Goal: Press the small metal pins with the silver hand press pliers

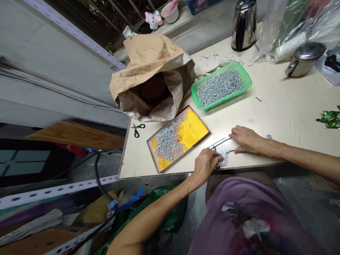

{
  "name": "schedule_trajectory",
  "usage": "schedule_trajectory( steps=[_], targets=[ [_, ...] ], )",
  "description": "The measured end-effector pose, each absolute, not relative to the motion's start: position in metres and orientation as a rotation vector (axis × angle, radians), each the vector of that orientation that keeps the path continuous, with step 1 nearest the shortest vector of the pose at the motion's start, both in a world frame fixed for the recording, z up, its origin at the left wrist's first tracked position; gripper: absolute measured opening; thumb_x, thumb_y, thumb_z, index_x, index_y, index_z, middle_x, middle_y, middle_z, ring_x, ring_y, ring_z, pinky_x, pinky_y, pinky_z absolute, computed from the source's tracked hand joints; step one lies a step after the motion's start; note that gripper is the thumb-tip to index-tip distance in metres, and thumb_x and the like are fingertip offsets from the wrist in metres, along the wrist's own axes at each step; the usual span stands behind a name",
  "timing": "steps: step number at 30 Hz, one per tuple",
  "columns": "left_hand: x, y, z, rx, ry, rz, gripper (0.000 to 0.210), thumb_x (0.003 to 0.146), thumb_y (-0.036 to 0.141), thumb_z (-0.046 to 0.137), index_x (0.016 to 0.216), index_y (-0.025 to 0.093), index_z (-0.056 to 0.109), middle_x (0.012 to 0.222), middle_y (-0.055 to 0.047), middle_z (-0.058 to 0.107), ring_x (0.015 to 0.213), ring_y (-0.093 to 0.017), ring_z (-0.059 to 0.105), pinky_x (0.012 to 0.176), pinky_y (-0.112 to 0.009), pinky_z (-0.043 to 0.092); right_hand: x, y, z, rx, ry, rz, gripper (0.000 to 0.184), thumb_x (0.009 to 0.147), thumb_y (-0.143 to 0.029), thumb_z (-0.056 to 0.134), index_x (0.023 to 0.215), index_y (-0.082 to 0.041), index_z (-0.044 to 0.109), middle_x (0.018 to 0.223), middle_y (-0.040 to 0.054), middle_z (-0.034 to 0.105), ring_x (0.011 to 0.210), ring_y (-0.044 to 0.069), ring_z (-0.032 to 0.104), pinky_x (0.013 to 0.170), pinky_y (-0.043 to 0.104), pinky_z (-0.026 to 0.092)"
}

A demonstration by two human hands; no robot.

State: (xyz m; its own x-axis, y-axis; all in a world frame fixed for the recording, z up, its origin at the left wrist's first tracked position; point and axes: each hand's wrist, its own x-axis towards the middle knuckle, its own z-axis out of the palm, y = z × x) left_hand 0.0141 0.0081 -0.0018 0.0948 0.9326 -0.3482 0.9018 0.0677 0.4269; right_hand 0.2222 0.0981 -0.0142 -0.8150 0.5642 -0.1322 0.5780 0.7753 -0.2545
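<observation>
A grey metal hand tool point(224, 157) with two long handles lies at the table's front edge. My right hand point(247, 140) is closed over the far ends of its handles. At the tool's head, my left hand point(205, 163) has its fingertips pressed together; whatever sits between them is hidden. Just left of that hand is a shallow wooden-edged tray point(183, 144) with a yellow bottom point(195, 129). Many short silver metal pins point(170, 143) are heaped in its left part. Behind, a green plastic basket point(221, 102) holds more such silver pins point(221, 86).
An open brown paper bag point(154, 53) stands behind the tray. Green-handled scissors point(137, 130) lie at the left table edge. A steel kettle point(243, 26), a lidded metal pot point(305, 58) and clear plastic bags point(287, 32) are at the back right. Green foil packets point(330, 118) lie far right.
</observation>
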Motion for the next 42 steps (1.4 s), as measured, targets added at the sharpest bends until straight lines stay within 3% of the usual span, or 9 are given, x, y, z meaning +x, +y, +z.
schedule_trajectory(
  steps=[4,8,17,22,27,31,34,36,42],
  targets=[
    [0.038,0.026,-0.015,2.257,1.557,0.13,0.048,0.081,0.033,0.071,0.125,0.019,0.055,0.13,-0.012,0.057,0.116,-0.026,0.052,0.094,-0.039,0.048,0.226,0.095,-0.016,0.977,2.925,-0.479,0.051,0.071,-0.04,0.081,0.107,-0.009,0.062,0.101,0.0144,0.059,0.095,0.027,0.051,0.079,0.038,0.045],
    [0.048,0.043,-0.024,2.361,1.434,-0.016,0.067,0.081,0.033,0.07,0.138,0.016,0.038,0.134,-0.014,0.052,0.115,-0.028,0.051,0.095,-0.043,0.047,0.235,0.095,-0.017,0.934,2.926,-0.538,0.065,0.063,-0.039,0.085,0.114,-0.01,0.058,0.11,0.0157,0.058,0.098,0.029,0.051,0.082,0.04,0.046],
    [0.055,0.047,-0.015,2.438,1.412,-0.205,0.046,0.084,0.037,0.068,0.121,0.015,0.051,0.11,-0.009,0.061,0.105,-0.026,0.053,0.084,-0.038,0.048,0.235,0.082,-0.016,1.047,2.893,-0.422,0.044,0.071,-0.027,0.08,0.107,-0.013,0.061,0.101,0.0118,0.062,0.094,0.027,0.053,0.077,0.036,0.043],
    [0.058,0.051,-0.019,2.444,1.404,-0.169,0.015,0.092,0.031,0.058,0.1,0.018,0.06,0.095,-0.006,0.061,0.096,-0.022,0.054,0.077,-0.033,0.047,0.234,0.084,-0.025,1.007,2.932,-0.411,0.006,0.088,-0.016,0.06,0.091,-0.013,0.064,0.086,0.0086,0.062,0.084,0.022,0.053,0.071,0.033,0.038],
    [0.056,0.059,-0.024,2.454,1.397,-0.143,0.017,0.096,0.027,0.049,0.091,0.018,0.062,0.087,-0.006,0.06,0.092,-0.021,0.055,0.077,-0.033,0.049,0.235,0.082,-0.037,1.044,3.036,-0.466,0.022,0.095,-0.016,0.044,0.081,-0.017,0.062,0.078,0.0061,0.06,0.076,0.02,0.051,0.07,0.032,0.038],
    [0.052,0.049,-0.038,2.465,1.425,0.055,0.026,0.095,0.031,0.051,0.115,0.017,0.058,0.111,-0.011,0.062,0.107,-0.025,0.056,0.092,-0.041,0.051,0.248,0.085,-0.036,1.124,3.073,-0.528,0.019,0.092,-0.024,0.051,0.105,-0.015,0.062,0.101,0.0124,0.063,0.094,0.025,0.053,0.079,0.037,0.044],
    [0.054,0.027,-0.055,2.475,1.447,0.333,0.038,0.098,0.026,0.04,0.135,0.018,0.045,0.139,-0.015,0.051,0.133,-0.027,0.044,0.11,-0.047,0.042,0.262,0.097,-0.031,1.015,3.056,-0.72,0.048,0.086,-0.04,0.062,0.126,-0.014,0.054,0.118,0.016,0.059,0.108,0.028,0.052,0.087,0.041,0.046],
    [0.06,0.01,-0.064,2.476,1.413,0.444,0.039,0.099,0.023,0.034,0.137,0.017,0.044,0.145,-0.015,0.046,0.141,-0.026,0.036,0.114,-0.047,0.038,0.267,0.106,-0.03,0.966,3.032,-0.796,0.05,0.088,-0.043,0.057,0.129,-0.015,0.053,0.116,0.0156,0.06,0.104,0.028,0.055,0.087,0.042,0.046],
    [0.081,-0.019,-0.064,2.395,1.315,0.416,0.047,0.096,0.034,0.047,0.139,0.014,0.041,0.146,-0.019,0.046,0.143,-0.029,0.035,0.116,-0.055,0.034,0.247,0.138,-0.027,1.168,2.955,-0.411,0.018,0.092,-0.02,0.048,0.092,-0.016,0.066,0.093,0.0127,0.065,0.09,0.025,0.056,0.078,0.038,0.044]
  ],
)
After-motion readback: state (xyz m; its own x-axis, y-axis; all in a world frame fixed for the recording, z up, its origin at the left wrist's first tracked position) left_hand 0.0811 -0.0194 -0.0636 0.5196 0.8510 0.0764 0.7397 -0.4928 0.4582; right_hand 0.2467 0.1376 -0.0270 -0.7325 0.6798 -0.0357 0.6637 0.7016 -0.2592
